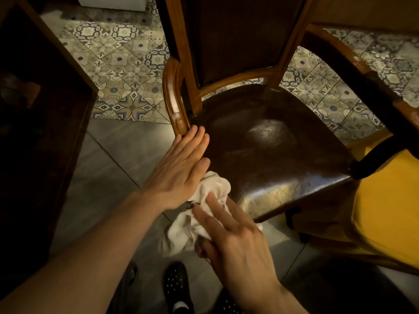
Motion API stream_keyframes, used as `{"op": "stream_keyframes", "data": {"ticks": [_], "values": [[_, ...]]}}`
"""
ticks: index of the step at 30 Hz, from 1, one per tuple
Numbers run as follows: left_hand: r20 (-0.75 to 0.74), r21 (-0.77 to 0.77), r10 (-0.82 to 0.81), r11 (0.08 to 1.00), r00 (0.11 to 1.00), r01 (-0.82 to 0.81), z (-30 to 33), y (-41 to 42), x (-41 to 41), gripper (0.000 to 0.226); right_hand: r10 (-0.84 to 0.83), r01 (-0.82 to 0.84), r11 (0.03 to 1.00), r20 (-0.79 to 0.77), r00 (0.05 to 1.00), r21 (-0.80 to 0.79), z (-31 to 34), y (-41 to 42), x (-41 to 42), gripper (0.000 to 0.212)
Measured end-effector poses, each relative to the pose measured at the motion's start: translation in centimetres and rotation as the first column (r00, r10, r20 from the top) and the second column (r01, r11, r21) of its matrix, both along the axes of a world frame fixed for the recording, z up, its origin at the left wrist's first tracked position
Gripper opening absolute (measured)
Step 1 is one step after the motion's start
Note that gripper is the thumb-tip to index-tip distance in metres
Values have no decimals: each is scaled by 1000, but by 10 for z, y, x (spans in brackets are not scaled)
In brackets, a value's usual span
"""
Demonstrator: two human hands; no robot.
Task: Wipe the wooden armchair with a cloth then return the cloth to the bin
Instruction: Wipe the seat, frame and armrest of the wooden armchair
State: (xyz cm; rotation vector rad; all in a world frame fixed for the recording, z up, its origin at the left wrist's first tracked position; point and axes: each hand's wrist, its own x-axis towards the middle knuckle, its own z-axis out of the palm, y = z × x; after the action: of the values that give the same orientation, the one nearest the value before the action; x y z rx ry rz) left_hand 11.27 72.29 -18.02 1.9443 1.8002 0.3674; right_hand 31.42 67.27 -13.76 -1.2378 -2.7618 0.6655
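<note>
Head view: wooden armchair (260,137), cloth (204,200), two hands at front left seat corner.

Left hand (179,171) laid flat, fingers together, tips touching base of glossy curved arm post (175,103), heel over upper end of cloth; probably steadying or flattening. Right hand (235,236) fingers spread across cloth, thumb tucked beneath, gathering it against seat edge, likely for next wipe. Cloth white, soft, crumpled, lower part hanging off seat corner. Seat dark, smooth, leather-like, sheen at centre; frame varnished amber wood, rounded. Floor (118,64) patterned tile beyond, plain grey tile nearer. Yellow fabric (385,211) at right. Bin not visible; wiping judged unfinished.
</note>
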Motion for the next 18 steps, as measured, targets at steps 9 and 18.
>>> {"op": "stream_keyframes", "data": {"ticks": [9, 18], "values": [[-11, 11, -2, 1000, 1000, 2, 0, 0, 0, 65, -18, 10, 998, -124, 992, -63, -8, 17, -11, 57], [-24, 23, -14, 1000, 1000, 15, -6, -1, -2, 65, 23, -29, 996, -76, 997, -81, 9, 28, -11, 44]]}}
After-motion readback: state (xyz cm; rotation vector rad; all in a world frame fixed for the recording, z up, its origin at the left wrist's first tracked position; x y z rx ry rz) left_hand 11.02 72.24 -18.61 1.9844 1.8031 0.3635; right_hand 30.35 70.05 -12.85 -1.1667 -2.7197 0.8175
